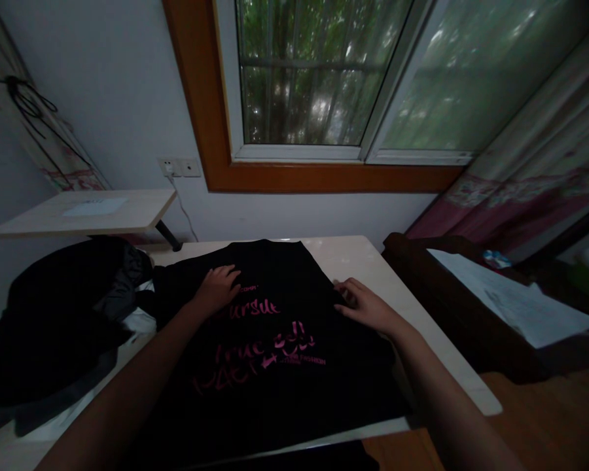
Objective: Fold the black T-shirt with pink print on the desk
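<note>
A black T-shirt (285,275) with pink printed lettering lies spread over a pale table (392,288). Its printed side faces up, and its lower part reaches near the table's front edge. My left hand (216,289) rests on the cloth at the upper left of the lettering, fingers stretched out and apart. At the shirt's right edge is my right hand (362,303), its thumb and fingers curled at the cloth there. Whether a fold of fabric is pinched between them is hard to see in the dim light.
Dark clothes (53,314) are heaped at the left, below a raised shelf (147,203) bearing a sheet of paper. Beyond the table are a wall socket (179,167) with a cable and a window. On the right, white paper (510,294) lies on a dark brown surface (476,314).
</note>
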Available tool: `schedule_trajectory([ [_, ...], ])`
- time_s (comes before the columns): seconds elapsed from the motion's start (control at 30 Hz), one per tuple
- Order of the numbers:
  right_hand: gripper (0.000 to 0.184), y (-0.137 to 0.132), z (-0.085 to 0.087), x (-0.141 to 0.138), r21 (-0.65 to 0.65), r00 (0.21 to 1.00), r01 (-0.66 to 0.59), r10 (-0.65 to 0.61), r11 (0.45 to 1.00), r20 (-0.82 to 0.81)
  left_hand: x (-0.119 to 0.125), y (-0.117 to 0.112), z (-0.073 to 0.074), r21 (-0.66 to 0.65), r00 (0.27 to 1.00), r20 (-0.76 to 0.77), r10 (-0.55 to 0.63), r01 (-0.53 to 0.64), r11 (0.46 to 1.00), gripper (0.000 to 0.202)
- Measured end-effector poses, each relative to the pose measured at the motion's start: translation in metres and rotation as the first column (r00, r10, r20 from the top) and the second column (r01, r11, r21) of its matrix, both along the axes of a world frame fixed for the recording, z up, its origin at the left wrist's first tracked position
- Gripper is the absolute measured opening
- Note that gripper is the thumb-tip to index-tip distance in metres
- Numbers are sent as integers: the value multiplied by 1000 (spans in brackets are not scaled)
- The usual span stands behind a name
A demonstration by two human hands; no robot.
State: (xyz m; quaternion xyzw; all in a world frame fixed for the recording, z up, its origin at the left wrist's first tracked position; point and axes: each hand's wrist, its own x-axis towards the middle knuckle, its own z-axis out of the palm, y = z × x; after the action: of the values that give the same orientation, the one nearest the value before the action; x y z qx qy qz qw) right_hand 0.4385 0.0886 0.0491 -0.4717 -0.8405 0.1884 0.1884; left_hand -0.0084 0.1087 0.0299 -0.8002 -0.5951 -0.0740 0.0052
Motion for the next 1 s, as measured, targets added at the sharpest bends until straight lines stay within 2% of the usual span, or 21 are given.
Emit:
schedule_trajectory([
  [0.13,45,-5,1,-11,36,992,14,-18,999,129,25,-1,11,95,996,76,-41,34,995,32],
  [0.27,47,-8,0,-29,142,944,71,-112,987,311,50,1,13,51,982,172,-78,70,996,37],
  [0.37,49,-8,2,-39,201,885,61,-146,978,443,61,5,9,-6,956,255,-146,152,988,48],
  [0.47,47,-7,3,-39,239,830,66,-187,969,526,68,8,3,-24,938,308,-160,175,984,52],
  [0.7,46,-2,-2,-27,297,766,207,-343,932,543,82,10,-14,80,854,493,-165,145,986,40],
  [0.77,49,-1,-2,-25,284,801,196,-321,938,505,85,11,-18,102,842,513,-168,134,986,38],
  [0.9,59,2,8,-23,235,919,20,-110,972,379,86,12,-23,143,847,509,-153,92,985,33],
  [1.0,62,7,19,-28,228,961,-62,-4,972,277,86,11,-26,165,852,501,-148,74,983,32],
])
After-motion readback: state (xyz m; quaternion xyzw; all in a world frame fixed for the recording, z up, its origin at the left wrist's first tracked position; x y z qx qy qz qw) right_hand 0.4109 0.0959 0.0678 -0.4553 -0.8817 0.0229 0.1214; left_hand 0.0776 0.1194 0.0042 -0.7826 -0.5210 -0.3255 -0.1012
